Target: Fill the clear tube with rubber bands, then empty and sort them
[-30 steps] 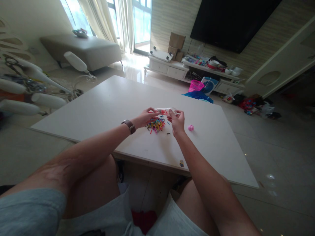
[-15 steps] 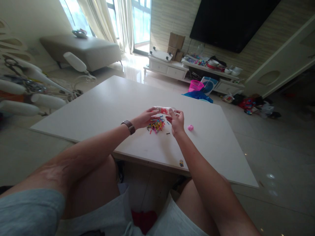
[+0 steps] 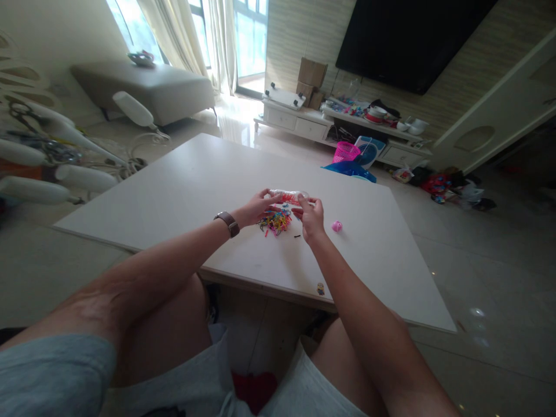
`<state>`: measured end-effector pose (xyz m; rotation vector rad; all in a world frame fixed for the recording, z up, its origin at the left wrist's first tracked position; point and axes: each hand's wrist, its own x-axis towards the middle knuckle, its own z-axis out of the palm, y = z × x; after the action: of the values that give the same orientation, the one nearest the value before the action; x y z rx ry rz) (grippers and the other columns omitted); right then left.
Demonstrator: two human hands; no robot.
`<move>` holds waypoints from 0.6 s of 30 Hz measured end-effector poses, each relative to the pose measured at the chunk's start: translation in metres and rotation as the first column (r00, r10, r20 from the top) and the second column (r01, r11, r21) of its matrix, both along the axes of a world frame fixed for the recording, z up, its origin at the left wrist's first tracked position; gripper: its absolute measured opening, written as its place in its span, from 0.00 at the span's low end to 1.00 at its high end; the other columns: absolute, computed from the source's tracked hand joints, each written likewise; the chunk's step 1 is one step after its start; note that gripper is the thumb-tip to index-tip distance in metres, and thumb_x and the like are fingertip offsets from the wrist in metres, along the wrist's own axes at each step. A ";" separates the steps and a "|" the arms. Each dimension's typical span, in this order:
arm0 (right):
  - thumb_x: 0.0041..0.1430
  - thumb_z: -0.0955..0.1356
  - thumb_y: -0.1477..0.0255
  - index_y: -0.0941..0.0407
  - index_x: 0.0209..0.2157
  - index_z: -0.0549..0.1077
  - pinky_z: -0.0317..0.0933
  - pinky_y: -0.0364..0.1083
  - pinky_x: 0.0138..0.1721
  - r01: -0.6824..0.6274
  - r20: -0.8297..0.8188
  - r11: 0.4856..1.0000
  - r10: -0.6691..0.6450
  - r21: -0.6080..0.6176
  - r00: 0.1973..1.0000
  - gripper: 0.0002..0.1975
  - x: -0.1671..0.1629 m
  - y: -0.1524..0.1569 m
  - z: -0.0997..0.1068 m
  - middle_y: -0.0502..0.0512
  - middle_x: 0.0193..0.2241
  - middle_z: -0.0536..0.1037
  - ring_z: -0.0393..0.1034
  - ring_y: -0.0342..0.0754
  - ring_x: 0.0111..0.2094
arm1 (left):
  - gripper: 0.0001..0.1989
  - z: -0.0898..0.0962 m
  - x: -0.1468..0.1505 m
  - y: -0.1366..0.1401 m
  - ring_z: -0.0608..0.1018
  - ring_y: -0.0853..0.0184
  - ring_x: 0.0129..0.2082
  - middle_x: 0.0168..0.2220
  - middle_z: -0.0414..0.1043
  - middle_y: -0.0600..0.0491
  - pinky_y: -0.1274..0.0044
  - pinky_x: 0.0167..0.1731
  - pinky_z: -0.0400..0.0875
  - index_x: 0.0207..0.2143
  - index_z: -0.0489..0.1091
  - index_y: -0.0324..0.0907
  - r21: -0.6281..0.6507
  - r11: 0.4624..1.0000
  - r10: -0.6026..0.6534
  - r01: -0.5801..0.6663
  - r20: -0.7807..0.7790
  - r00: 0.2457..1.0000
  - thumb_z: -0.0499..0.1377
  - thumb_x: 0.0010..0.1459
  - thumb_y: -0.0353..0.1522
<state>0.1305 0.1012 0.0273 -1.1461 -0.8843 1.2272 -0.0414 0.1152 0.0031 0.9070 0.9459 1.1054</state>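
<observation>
- Container seems turned slightly between the hands, its red patch now a little lower.
- Left hand grasps one end, right hand the other, over the table, just beyond the colourful pile.
- Probably light, thin, slippery plastic, easily dented; best held gently by both ends.
</observation>
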 end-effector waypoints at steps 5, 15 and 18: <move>0.46 0.78 0.58 0.52 0.39 0.62 0.69 0.39 0.29 0.009 0.060 0.996 -0.014 0.089 0.998 0.26 0.000 -0.002 -0.001 0.42 0.33 0.71 0.74 0.38 0.25 | 0.29 0.002 0.001 -0.003 0.80 0.70 0.29 0.40 0.79 0.50 0.81 0.27 0.69 0.41 0.62 0.46 -0.071 0.997 0.017 -0.017 0.008 1.000 0.75 0.45 0.42; 0.50 0.76 0.55 0.52 0.38 0.61 0.69 0.39 0.27 0.021 -0.022 1.000 -0.020 0.020 1.000 0.26 0.005 0.001 0.002 0.42 0.29 0.73 0.74 0.40 0.23 | 0.16 0.003 -0.004 -0.001 0.80 0.71 0.27 0.33 0.79 0.49 0.82 0.29 0.73 0.44 0.73 0.41 -0.047 0.975 -0.208 0.217 0.148 0.967 0.68 0.58 0.40; 0.49 0.77 0.55 0.52 0.37 0.60 0.68 0.38 0.25 0.011 -0.026 1.000 -0.011 -0.015 1.000 0.26 0.003 0.001 0.000 0.42 0.29 0.73 0.74 0.40 0.23 | 0.18 0.001 -0.003 0.000 0.80 0.71 0.27 0.33 0.79 0.49 0.82 0.28 0.73 0.42 0.74 0.40 -0.026 0.983 -0.180 0.183 0.095 0.979 0.69 0.56 0.43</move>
<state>0.1335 0.1024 0.0278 -1.1431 -0.8490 1.2392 -0.0447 0.1151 0.0040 0.8875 0.7876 0.9636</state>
